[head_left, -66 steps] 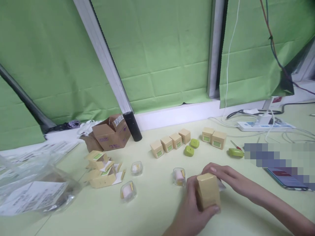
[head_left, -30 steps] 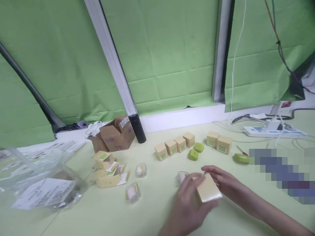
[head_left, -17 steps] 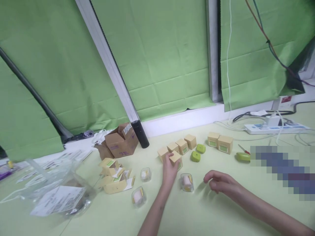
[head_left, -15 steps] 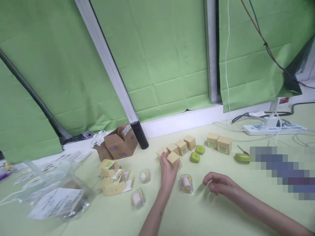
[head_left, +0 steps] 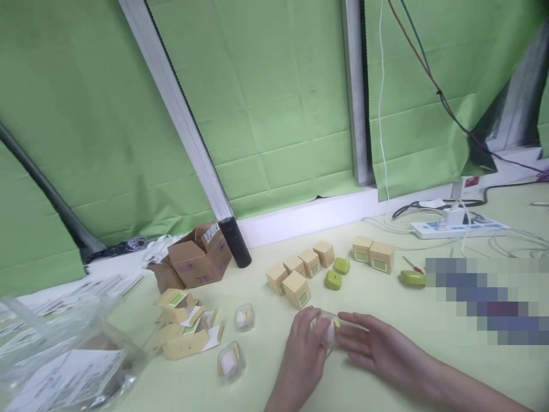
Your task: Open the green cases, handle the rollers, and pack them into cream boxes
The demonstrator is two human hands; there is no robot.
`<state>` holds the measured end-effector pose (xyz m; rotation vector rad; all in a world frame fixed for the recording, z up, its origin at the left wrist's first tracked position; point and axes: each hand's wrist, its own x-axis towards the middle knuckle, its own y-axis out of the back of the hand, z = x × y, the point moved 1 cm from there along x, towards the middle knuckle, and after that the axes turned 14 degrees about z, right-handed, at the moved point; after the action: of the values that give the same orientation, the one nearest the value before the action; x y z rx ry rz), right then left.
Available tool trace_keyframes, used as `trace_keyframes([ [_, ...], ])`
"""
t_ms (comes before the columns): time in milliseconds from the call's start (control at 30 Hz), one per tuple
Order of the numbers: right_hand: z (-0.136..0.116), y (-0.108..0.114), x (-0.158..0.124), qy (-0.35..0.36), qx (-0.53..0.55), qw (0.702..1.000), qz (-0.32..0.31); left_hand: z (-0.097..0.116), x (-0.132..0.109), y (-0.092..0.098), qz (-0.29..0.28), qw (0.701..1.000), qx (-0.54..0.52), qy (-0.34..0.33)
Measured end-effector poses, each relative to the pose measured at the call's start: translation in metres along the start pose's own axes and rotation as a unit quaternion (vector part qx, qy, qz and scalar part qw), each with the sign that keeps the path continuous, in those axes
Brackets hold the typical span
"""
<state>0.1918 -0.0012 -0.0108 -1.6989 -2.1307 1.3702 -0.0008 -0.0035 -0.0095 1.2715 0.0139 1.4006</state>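
My left hand [head_left: 305,349] grips a small clear plastic container [head_left: 329,331] with something whitish and a yellow strip inside. At the container's right side is my right hand [head_left: 375,346], its fingers stretched out and apart, fingertips close to or touching it. Just beyond the hands stands a small tan box [head_left: 297,289] with a green label, beside another tan box [head_left: 277,278]. Two green cases [head_left: 333,280] lie behind. Two more clear containers, one nearer [head_left: 230,362] and one farther [head_left: 244,317], rest to the left.
Opened tan boxes [head_left: 184,340] lie at the left, near a clear plastic bag [head_left: 86,366]. Behind are a brown carton [head_left: 199,257] and a black cylinder [head_left: 235,242]. A power strip [head_left: 461,229] with cables and another green case [head_left: 412,278] are at the right.
My left hand has let go of the tan box and moved down to the clear container, taking hold of it. My right hand has come in beside it. The view has shifted slightly.
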Motion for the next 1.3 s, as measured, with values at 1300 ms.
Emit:
trace_keyframes([
  [1300, -0.025, -0.007, -0.009, 0.152, -0.436, 0.886, 0.037, 0.036, -0.012, -0.052, -0.028, 0.62, -0.598, 0.508],
])
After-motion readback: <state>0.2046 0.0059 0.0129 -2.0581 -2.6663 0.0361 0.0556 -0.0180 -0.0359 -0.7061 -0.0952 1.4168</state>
